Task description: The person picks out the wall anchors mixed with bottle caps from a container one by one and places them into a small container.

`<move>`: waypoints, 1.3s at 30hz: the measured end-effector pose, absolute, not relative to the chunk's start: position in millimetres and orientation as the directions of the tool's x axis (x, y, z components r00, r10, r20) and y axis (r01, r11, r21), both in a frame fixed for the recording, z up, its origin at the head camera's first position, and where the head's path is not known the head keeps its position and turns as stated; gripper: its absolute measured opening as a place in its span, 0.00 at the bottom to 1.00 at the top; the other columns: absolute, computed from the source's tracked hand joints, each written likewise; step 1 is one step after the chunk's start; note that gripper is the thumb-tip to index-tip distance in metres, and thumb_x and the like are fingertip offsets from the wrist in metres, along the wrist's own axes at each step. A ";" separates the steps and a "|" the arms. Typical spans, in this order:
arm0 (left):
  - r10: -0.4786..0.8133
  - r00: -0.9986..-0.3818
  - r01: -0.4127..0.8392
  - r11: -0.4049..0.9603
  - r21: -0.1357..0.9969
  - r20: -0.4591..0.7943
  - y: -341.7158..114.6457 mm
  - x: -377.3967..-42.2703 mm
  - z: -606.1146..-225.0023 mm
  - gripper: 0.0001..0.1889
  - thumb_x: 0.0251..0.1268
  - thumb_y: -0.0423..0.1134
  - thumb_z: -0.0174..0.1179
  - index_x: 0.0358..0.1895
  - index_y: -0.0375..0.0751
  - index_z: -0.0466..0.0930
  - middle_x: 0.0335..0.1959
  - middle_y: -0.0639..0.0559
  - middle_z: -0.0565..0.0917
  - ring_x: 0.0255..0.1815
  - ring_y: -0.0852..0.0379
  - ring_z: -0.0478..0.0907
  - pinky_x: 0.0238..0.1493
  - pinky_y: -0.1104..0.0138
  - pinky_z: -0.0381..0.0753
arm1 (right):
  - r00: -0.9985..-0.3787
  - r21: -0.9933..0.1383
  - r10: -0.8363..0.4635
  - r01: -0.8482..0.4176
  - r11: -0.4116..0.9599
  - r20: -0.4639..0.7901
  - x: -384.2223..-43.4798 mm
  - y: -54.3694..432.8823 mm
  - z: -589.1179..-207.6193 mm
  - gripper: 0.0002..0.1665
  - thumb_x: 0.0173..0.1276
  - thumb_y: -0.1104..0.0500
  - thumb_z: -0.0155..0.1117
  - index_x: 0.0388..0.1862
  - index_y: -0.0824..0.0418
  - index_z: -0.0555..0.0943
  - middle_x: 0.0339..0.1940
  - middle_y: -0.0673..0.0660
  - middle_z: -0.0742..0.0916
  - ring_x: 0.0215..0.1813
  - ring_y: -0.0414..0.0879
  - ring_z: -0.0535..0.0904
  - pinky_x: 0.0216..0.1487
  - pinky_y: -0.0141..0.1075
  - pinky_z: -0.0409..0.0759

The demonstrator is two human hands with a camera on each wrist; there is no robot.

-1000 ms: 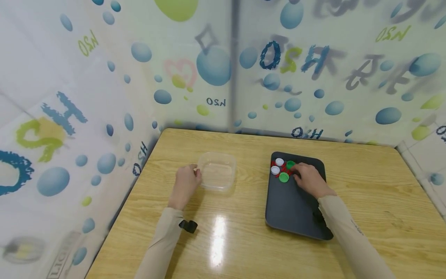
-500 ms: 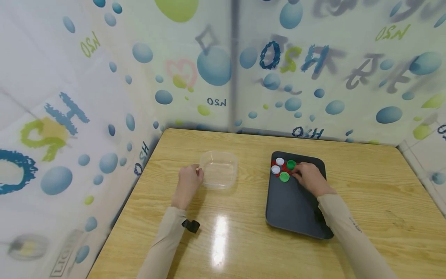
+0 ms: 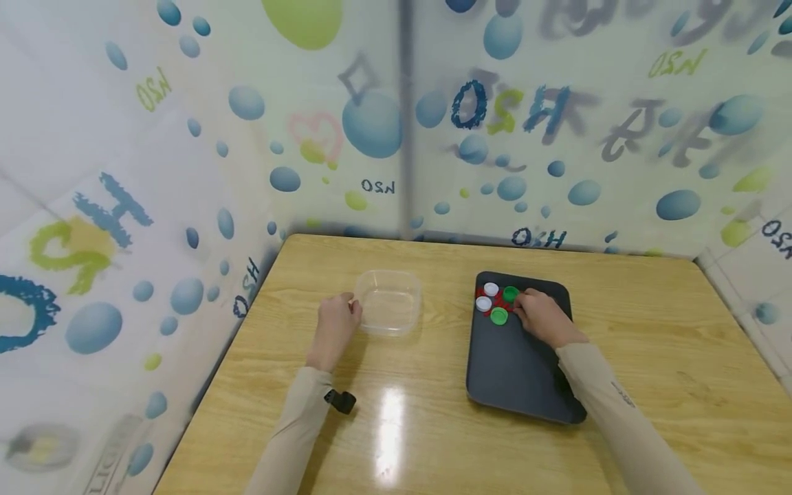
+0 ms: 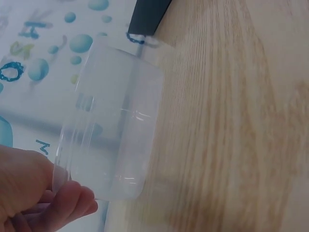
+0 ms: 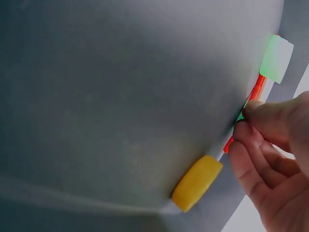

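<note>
My left hand (image 3: pixel 336 324) pinches the near-left rim of a clear plastic container (image 3: pixel 388 302) standing on the table. In the left wrist view, thumb and fingers (image 4: pixel 67 208) lie on either side of the container wall (image 4: pixel 116 140). My right hand (image 3: pixel 544 320) reaches into the black tray (image 3: pixel 520 378), thumb and forefinger pinched together at a red piece (image 5: pixel 256 89). A bit of green shows between those fingertips. Beside them are a green cap (image 3: pixel 498 316), another green cap (image 3: pixel 510 294) and two white caps (image 3: pixel 491 289). A yellow cap-like piece (image 5: pixel 198 183) appears only in the right wrist view.
A wooden table (image 3: pixel 396 440) carries the container and the tray, with a gap of bare wood between them. Patterned walls (image 3: pixel 383 192) rise behind and to the left. A black camera (image 3: pixel 340 401) is strapped at my left wrist.
The whole head view has shifted slightly. My right fingertips stay by the red pieces and green caps, moving very little. The left hand keeps its hold on the container.
</note>
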State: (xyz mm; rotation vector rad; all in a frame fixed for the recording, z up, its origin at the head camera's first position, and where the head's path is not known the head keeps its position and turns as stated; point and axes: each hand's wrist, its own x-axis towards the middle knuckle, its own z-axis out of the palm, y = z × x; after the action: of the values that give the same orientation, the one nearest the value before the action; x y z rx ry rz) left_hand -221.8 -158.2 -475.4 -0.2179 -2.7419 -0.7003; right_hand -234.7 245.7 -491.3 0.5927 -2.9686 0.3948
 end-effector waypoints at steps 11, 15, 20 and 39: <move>0.094 -0.925 0.248 0.884 0.396 0.369 -160.1 -221.3 -474.5 0.08 0.65 0.26 0.57 0.30 0.25 0.84 0.14 0.45 0.78 0.12 0.63 0.63 0.15 0.76 0.59 | -0.926 -0.266 -0.333 -0.371 0.889 0.179 -232.9 251.1 -472.2 0.04 0.65 0.69 0.67 0.34 0.71 0.85 0.29 0.62 0.84 0.31 0.51 0.78 0.37 0.48 0.82; 0.099 -0.914 0.260 0.889 0.378 0.394 -161.2 -221.0 -475.3 0.09 0.64 0.25 0.59 0.24 0.29 0.81 0.13 0.46 0.77 0.12 0.63 0.63 0.15 0.75 0.59 | -0.929 -0.257 -0.328 -0.364 0.895 0.173 -233.3 250.4 -464.8 0.05 0.65 0.68 0.67 0.34 0.71 0.85 0.30 0.63 0.86 0.32 0.53 0.80 0.40 0.50 0.83; 0.112 -0.908 0.273 0.888 0.370 0.404 -160.3 -219.6 -476.4 0.11 0.63 0.25 0.59 0.20 0.31 0.77 0.12 0.49 0.73 0.13 0.63 0.61 0.16 0.75 0.58 | -0.937 -0.245 -0.308 -0.342 0.907 0.167 -231.7 250.3 -456.5 0.05 0.64 0.67 0.68 0.33 0.71 0.85 0.29 0.62 0.84 0.30 0.52 0.78 0.40 0.50 0.83; 0.102 -0.878 0.274 0.908 0.318 0.467 -159.7 -219.4 -481.3 0.08 0.59 0.25 0.62 0.22 0.29 0.80 0.15 0.42 0.80 0.15 0.58 0.65 0.17 0.65 0.71 | -0.885 -0.223 -0.375 -0.439 0.870 0.277 -234.2 232.2 -429.2 0.04 0.65 0.67 0.67 0.33 0.68 0.85 0.27 0.58 0.83 0.27 0.46 0.74 0.31 0.42 0.78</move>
State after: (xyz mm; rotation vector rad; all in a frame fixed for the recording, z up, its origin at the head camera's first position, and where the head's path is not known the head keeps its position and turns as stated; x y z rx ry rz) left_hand -219.4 -159.7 -481.3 -0.2725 -2.6194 -0.5265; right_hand -234.2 232.2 -429.2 0.6217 -2.8174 0.4133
